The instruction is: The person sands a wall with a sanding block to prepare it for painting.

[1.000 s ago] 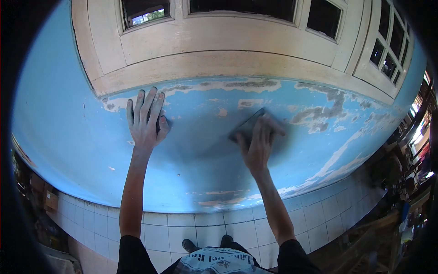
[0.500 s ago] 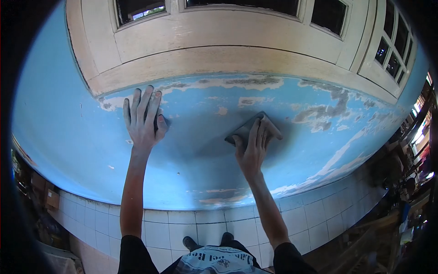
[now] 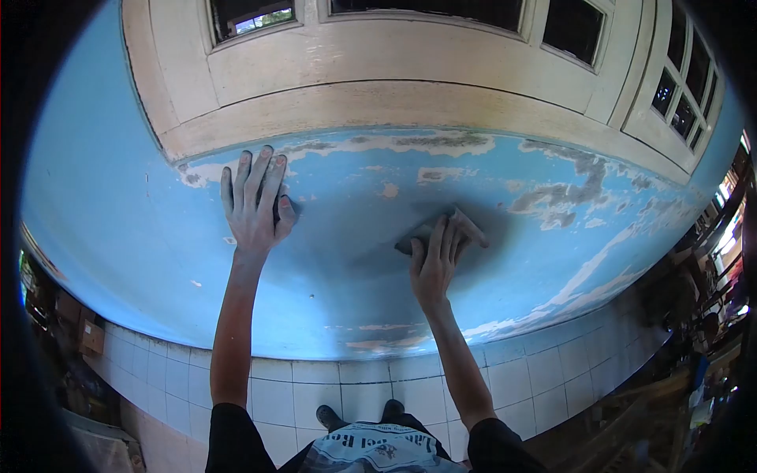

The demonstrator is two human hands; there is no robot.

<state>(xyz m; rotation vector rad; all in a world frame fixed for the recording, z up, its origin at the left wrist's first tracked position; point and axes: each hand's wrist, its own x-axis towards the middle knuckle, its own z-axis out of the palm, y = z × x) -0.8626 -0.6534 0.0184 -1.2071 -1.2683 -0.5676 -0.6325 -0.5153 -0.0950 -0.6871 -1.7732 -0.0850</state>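
Note:
My right hand (image 3: 434, 260) presses a folded sheet of dark sandpaper (image 3: 471, 227) against the blue wall (image 3: 339, 276). Its fingers lie over the sheet, and one pale folded edge shows beside them at the right. Flat on the wall to the left, below the corner of the window frame, rests my left hand (image 3: 256, 201) with its fingers stretched upward. Dust coats both hands. Between and around them the paint is worn, with white and grey patches (image 3: 441, 174) showing along the top of the wall.
A cream wooden window frame (image 3: 355, 102) with dark panes runs above the wall. White floor tiles (image 3: 315, 394) meet the wall's foot, where my shoes (image 3: 327, 415) stand. Cluttered items (image 3: 698, 370) lie at the right, and a cardboard box (image 3: 92, 337) at the far left.
My right hand and the sandpaper have shifted slightly down the wall, and less of the sheet shows. My left hand keeps its place on the wall; the view has moved a little.

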